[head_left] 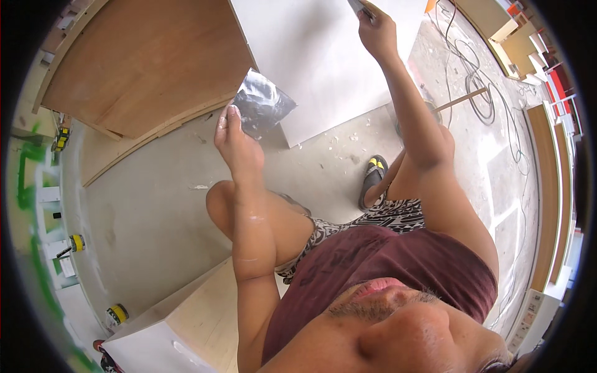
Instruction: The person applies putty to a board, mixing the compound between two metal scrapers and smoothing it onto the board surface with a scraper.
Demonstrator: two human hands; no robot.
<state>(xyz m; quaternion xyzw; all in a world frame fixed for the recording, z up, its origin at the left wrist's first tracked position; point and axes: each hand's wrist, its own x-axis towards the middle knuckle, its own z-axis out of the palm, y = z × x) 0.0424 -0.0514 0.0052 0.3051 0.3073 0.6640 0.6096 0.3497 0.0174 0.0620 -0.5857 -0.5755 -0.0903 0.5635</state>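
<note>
My left hand (239,146) grips the edge of a square silver metal sheet (264,99) smeared with white paste, thumb on its near side. The sheet is held up beside a large white panel (336,87) and overlaps its left corner. My right hand (378,36) is closed round a putty knife (359,9) near the upper edge of the view, over the white panel. Only part of that tool shows, and I cannot tell whether its blade touches the panel.
A large brown wooden panel (155,56) stands at the far left. Cables (479,93) trail over the floor on the right, near a wooden stick (461,99). A white-sided box (149,342) sits at lower left, boards (541,193) at right. White crumbs dot the floor.
</note>
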